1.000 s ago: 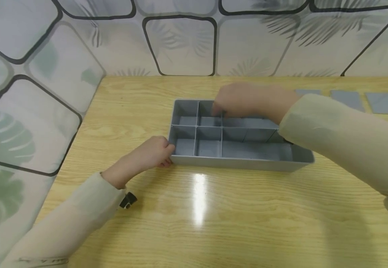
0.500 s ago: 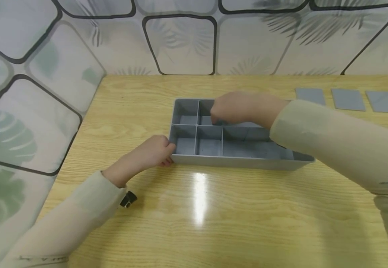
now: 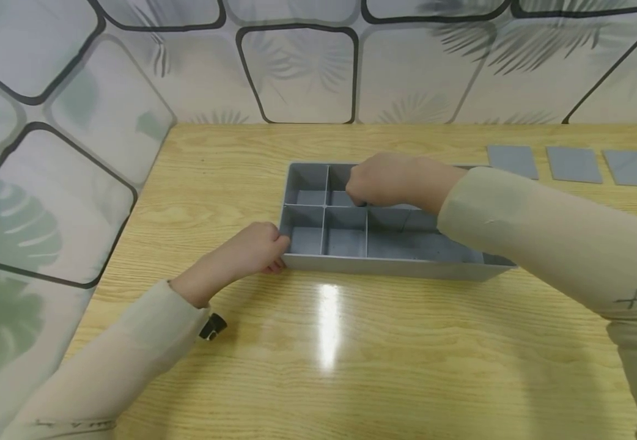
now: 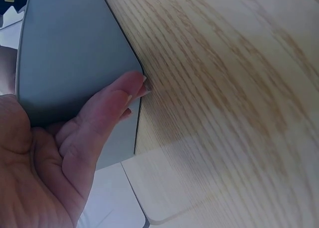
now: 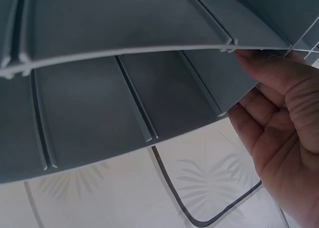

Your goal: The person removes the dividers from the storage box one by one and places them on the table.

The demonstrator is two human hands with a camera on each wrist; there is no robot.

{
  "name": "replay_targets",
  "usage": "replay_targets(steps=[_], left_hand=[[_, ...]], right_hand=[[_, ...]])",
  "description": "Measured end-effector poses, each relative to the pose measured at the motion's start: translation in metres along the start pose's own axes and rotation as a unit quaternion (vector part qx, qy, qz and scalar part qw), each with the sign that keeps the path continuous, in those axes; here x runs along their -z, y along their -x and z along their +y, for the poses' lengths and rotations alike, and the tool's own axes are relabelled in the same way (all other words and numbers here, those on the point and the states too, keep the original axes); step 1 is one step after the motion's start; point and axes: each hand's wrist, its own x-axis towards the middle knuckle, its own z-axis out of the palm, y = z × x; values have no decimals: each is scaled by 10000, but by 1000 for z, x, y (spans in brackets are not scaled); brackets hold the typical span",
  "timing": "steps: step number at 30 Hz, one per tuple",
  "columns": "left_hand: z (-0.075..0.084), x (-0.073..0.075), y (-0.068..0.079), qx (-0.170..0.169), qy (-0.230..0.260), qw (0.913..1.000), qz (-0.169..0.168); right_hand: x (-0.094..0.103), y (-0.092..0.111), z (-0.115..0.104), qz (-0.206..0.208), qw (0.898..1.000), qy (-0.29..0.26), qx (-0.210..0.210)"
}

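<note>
A grey compartment box (image 3: 384, 267) rests on the wooden table, with thin dividers splitting its left part into small cells. At its front left corner my left hand (image 3: 258, 249) grips the box; in the left wrist view its fingers (image 4: 94, 120) lie along the grey wall, tips at the bottom edge. My right hand (image 3: 387, 179) reaches down into the back row. The right wrist view shows its thumb and fingers pinching the top of a grey divider (image 5: 219, 76) that stands between the middle wall and the back wall. Its fingertips are partly hidden.
Several upright slot rails (image 5: 134, 96) line the box's inner walls. Three loose flat grey plates (image 3: 573, 164) lie in a row at the back right of the table. A patterned wall (image 3: 302, 73) stands behind the table and another along its left.
My right hand has come down and slightly toward me over the back row, its forearm shifting left and uncovering more of the loose plates. The left hand keeps its place at the corner.
</note>
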Motion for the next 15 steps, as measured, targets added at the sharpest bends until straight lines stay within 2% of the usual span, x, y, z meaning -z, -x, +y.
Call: replay_targets(steps=[8,15], left_hand=[[1,0,1,-44,26,10000,15],[0,0,1,-57,16,10000,21]], right_hand=[[2,-1,1,-121,9999,40,-41],[10,5,1,-221,9994,-145,-232]])
